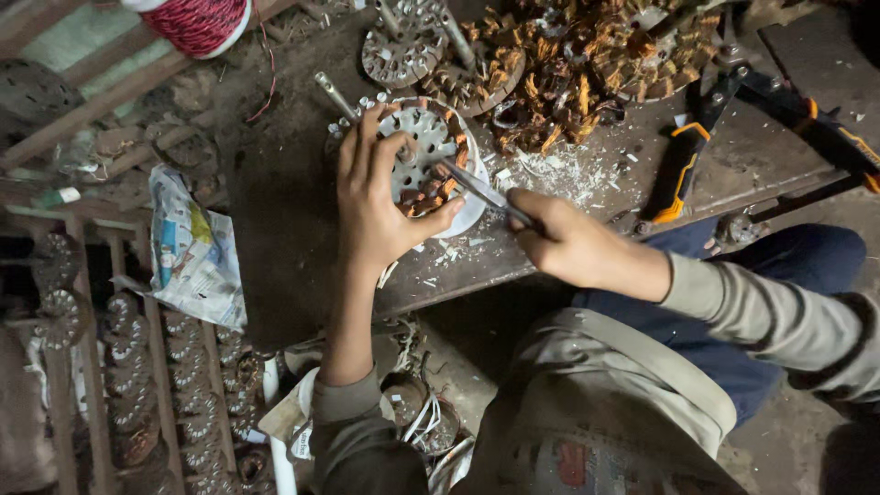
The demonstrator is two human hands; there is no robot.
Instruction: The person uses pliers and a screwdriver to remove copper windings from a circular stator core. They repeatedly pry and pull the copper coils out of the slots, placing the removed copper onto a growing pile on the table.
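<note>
Nearest the camera are the person's lap and grey sleeves, with a few coil-wound stators lying on the floor beneath the left elbow. Above these, the left hand (380,206) lies palm down on the round stator (426,156), fingers spread over its left half and thumb hooked along its lower edge, so the part is pinned flat on the dark workbench (293,229). The right hand (573,243) is closed in a fist around the handle of a slim metal tool (481,191). The tool's long axis runs from lower right to upper left, and its tip sits in the copper windings on the stator's right rim, just beside the left thumb. The stator therefore lies up and to the left of the right hand and directly under the left hand, which is the nearer of the two. White scraps and shavings (559,174) are scattered on the bench just right of the stator. Further right lies a black and orange handled cutter (683,165), well apart from both hands. Beyond the stator, at the far edge of the bench, sits a heap of stripped copper coils (587,73) and another perforated stator disc (399,50). A red wire spool (197,23) shows at top left.
</note>
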